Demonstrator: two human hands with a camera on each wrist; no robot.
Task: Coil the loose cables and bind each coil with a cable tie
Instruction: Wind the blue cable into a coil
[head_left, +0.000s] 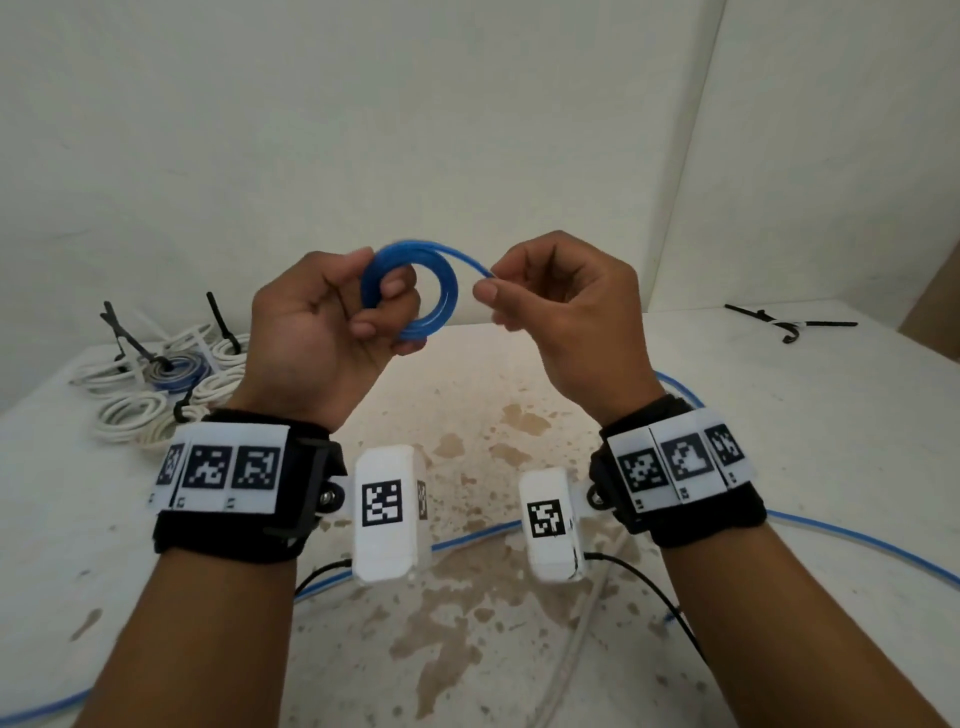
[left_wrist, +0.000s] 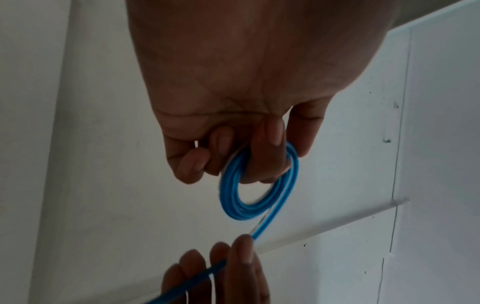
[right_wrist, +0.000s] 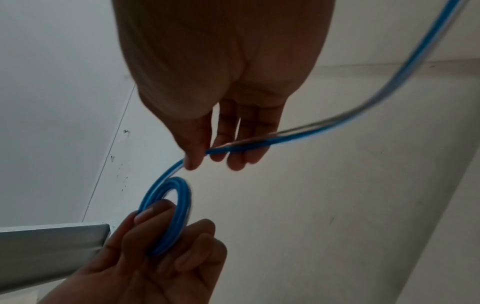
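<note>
Several tied coils (head_left: 156, 384) are piled on the table (head_left: 779, 441), while a small blue coil (head_left: 410, 291) is gripped by left hand (head_left: 317, 332), loose cable (head_left: 857, 551) pinched by right hand (head_left: 566, 317), much left unwound.

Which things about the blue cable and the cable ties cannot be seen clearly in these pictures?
- Blue coil: the number of turns is blurred in every view; the left hand covers part of it.
- Loose blue cable: its far ends are cut off by the head view's edges and hidden behind the arms.
- Black cable ties: too small in the head view to count.
- Right hand: its fingers hide the pinch point.
</note>
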